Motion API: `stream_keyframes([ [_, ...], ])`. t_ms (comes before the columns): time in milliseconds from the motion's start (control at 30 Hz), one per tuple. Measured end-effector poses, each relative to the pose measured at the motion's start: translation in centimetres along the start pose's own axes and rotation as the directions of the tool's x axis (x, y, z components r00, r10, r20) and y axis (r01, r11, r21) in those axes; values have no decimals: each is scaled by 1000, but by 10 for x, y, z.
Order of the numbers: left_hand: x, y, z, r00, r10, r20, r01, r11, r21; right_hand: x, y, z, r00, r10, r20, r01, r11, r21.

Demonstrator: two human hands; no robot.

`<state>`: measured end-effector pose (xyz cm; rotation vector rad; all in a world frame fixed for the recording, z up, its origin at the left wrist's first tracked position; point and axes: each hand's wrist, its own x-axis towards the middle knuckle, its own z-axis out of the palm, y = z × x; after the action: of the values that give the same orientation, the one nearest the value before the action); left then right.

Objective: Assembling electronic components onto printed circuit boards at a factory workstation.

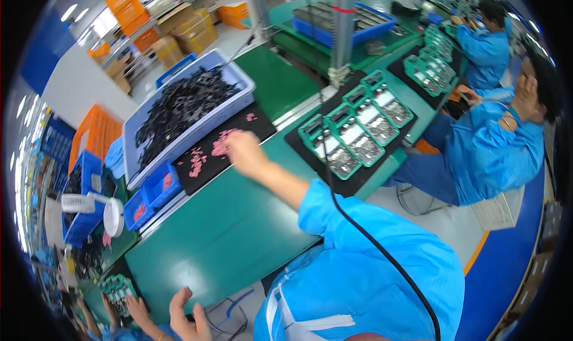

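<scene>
My right hand (247, 153) reaches across the green bench to small pink parts (222, 143) scattered on a black mat (250, 121). It is blurred, and its fingertips are hidden among the parts, so whether it pinches one cannot be told. More pink parts (196, 162) lie left of that hand. At the lower edge, beside the bench's near edge, my left hand (190, 320) shows with thumb and fingers apart and nothing between them. Behind the mat stands a big pale-blue bin (243, 89) heaped with black strip-like pieces (185, 102).
Two blue trays (161, 183) with pink parts adjoin the bin. Green fixtures (349, 135) with silvery parts rest on a black mat to the right. A black cable (382, 251) crosses in front of me. Co-workers (483, 144) sit at right; another person's hands (128, 308) work at lower left.
</scene>
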<state>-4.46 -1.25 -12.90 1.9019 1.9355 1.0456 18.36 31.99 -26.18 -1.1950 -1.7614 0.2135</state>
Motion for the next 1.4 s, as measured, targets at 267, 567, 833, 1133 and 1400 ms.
stream_keyframes([
  [267, 71, 97, -45, 794, 513, 326, -593, 772, 229, -6, 62, 11, 985, 3, -172, 3, 999, 35],
  [567, 258, -40, 174, 866, 332, 375, -419, 890, 179, -8, 50, 17, 995, -49, -86, 50, 999, 19],
  [833, 284, -64, 242, 868, 373, 327, -442, 881, 169, -6, 67, 7, 995, 64, -76, -55, 992, 116],
  [1133, 298, -61, 244, 804, 334, 493, -496, 833, 245, -5, 55, 11, 999, 14, -36, -13, 1000, 10],
  [1400, 309, -60, 260, 798, 246, 550, -488, 798, 352, -3, 53, 11, 999, 15, 33, -8, 979, -204],
])
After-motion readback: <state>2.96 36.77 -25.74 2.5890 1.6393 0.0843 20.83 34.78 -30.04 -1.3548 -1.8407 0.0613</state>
